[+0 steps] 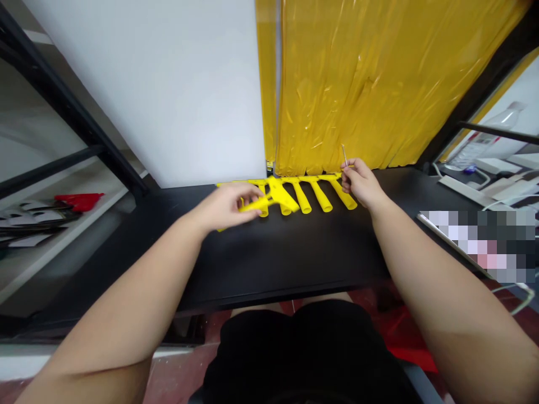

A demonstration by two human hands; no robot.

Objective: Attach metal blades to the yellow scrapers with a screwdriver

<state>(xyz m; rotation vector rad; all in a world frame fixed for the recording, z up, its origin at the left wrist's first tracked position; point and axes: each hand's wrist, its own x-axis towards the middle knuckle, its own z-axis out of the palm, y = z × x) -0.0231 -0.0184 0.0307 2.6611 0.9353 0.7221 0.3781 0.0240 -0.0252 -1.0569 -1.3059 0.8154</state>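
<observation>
Over tabletop (pixel 269 261), left grip (pixel 229 205) pinching flared yellow piece (pixel 281 193), right grip (pixel 360 182) pinching thin rod (pixel 345 154), perhaps metal

Bright up top, dim at flanks, warped edges

Reads brightest at 11 o'clock, near washed out on white panel (pixel 168 84). Glints in thin streaks at 1 on wrinkled yellow film (pixel 362 84). Drops dim at 9 around shelf (pixel 71 229), near black at 6 on clothing (pixel 311 348). Looks soft, slightly smeared, around left hand (pixel 229 206) and yellow piece (pixel 284 195). Stretches toward rim: black frame (pixel 63 92) at 10, right forearm (pixel 455 303) at 4. Breaks into coarse pixel blocks (pixel 488 244) past 3.
</observation>
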